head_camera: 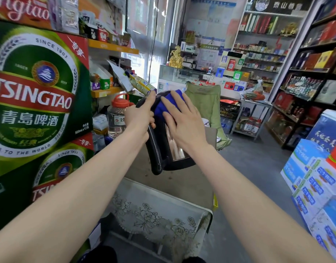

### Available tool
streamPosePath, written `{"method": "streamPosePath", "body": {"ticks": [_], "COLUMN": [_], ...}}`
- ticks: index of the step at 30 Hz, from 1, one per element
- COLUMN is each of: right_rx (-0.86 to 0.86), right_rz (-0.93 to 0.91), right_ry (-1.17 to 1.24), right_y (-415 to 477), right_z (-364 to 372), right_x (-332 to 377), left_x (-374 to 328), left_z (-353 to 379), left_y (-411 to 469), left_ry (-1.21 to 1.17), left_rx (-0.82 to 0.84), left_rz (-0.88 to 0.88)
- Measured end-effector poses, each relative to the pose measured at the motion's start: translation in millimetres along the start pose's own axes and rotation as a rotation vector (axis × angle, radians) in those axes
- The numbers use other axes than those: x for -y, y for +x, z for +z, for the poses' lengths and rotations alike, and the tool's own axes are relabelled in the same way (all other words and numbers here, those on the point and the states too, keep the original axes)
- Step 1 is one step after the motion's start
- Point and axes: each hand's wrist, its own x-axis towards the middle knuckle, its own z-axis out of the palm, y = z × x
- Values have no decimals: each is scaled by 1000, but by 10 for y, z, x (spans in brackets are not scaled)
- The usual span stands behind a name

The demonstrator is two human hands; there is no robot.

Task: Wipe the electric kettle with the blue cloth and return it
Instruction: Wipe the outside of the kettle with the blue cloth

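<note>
The electric kettle (169,150), steel-bodied with a black handle and base, is held up in the air and tilted, its base toward me. My left hand (139,115) grips its black handle near the top, thumb up along the lid edge. My right hand (182,120) lies flat with spread fingers on the blue cloth (168,103), pressing it against the kettle's upper side near the lid. Most of the cloth is hidden under that palm.
Below the kettle stands a small table (163,211) with a floral lace cover. Stacked green beer cartons (36,95) wall the left side. A clear jar with a red cap (118,114), a green folding chair (207,103) and blue boxes (313,185) surround the aisle.
</note>
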Motion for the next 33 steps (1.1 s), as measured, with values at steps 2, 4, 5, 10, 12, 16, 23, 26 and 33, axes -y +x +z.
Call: {"method": "streamPosePath", "body": {"ticks": [2,4,5,10,12,16,23,26,33], "right_rx": [-12,6,48,209,165,-32,-64,-82,-54], "right_rz": [15,1,21,139,24,-76,-297,-136,-20], "right_ry": [-14,33,138,493,258,36,-63,41,115], "right_y": [17,52,78,195,183,149,-309,-76,109], "right_z": [2,-7,-49,-253,-145,10,227,195,107], "right_x": [9,56,89,93,87,137,58,36,19], "left_x": [11,-1,-12,-46,-50,-72,-41,49,82], "left_z": [-11,-33,-51,-142,-152,-165,-257,-237,-205], "left_y": [-10,-2,8,58,50,57,143,81,73], "left_ry": [3,-6,-3,25,1,-42,-59,-15,-30], "left_rx": [6,3,-6,-26,-3,-3,-71,28,44], "left_rz": [-7,-9,-7,2,-16,-25,-49,-5,-1]}}
